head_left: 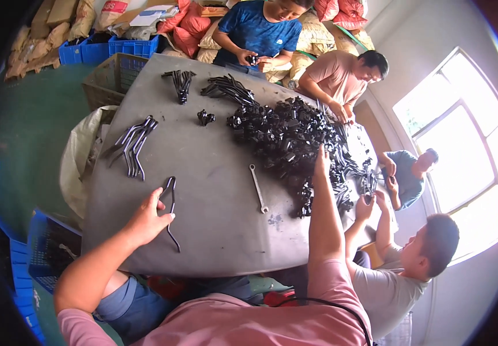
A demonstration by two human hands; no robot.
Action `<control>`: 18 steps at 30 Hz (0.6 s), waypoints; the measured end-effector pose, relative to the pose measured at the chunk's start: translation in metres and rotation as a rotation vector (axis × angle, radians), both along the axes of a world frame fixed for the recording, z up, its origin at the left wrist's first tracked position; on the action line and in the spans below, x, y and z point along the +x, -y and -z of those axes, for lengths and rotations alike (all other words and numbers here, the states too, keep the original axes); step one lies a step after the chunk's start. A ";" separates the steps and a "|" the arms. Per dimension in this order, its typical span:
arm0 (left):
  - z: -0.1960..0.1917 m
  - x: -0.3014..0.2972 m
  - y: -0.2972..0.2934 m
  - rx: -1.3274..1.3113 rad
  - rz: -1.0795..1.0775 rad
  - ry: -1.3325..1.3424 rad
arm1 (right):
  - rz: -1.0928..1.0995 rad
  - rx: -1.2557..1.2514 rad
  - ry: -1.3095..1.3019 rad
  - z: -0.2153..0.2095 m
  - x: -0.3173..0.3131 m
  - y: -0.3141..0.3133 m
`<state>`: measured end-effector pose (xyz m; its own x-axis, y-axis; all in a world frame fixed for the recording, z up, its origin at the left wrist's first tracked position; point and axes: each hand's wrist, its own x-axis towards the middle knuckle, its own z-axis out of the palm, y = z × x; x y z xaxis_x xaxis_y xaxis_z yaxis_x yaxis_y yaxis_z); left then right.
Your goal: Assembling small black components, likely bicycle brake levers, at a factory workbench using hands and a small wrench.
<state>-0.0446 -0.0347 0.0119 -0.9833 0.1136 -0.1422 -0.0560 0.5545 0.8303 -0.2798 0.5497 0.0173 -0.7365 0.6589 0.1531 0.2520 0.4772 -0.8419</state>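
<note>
My left hand (147,219) is at the left part of the grey table, thumb and forefinger apart, right beside a thin bent black rod (173,228). The thumb tip comes up to the rod; I cannot tell whether it touches. My right arm stretches forward, and my right hand (322,161) reaches into a large heap of small black clamp-like parts (283,132). Its fingertips are hard to make out against the dark parts. Between my hands lies a silver wrench (257,189). Farther left, several bent black rods (132,147) lie side by side.
Two more bundles of black rods (181,85) (229,89) and a small black part (205,117) lie at the far side. Co-workers (259,34) stand or sit around the table's far and right sides. A crate (107,81) and white sack (79,161) flank its left edge.
</note>
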 end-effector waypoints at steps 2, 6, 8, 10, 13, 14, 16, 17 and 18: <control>0.007 -0.012 -0.005 0.062 0.005 0.038 | 0.034 0.204 0.094 0.006 0.006 0.003; 0.006 -0.012 -0.008 0.102 -0.025 0.055 | -0.107 0.469 0.085 0.006 0.022 0.040; -0.004 -0.020 -0.023 0.095 0.017 0.003 | -0.053 0.546 -0.003 0.005 0.039 0.016; 0.013 -0.009 -0.011 0.107 -0.078 0.035 | -0.088 0.356 0.069 -0.009 0.048 0.103; 0.022 -0.009 -0.014 0.106 -0.097 0.009 | -0.169 0.165 -0.015 0.003 0.071 0.153; 0.022 -0.008 -0.014 0.072 -0.108 -0.006 | -0.207 0.159 0.016 0.009 0.075 0.170; 0.016 -0.008 -0.019 0.047 -0.123 -0.011 | -0.208 0.271 -0.020 0.021 0.080 0.207; 0.014 -0.006 -0.020 0.026 -0.141 -0.004 | -0.164 0.385 -0.082 0.029 0.083 0.226; 0.012 -0.003 -0.021 0.015 -0.146 0.000 | -0.235 0.465 -0.145 0.029 0.080 0.239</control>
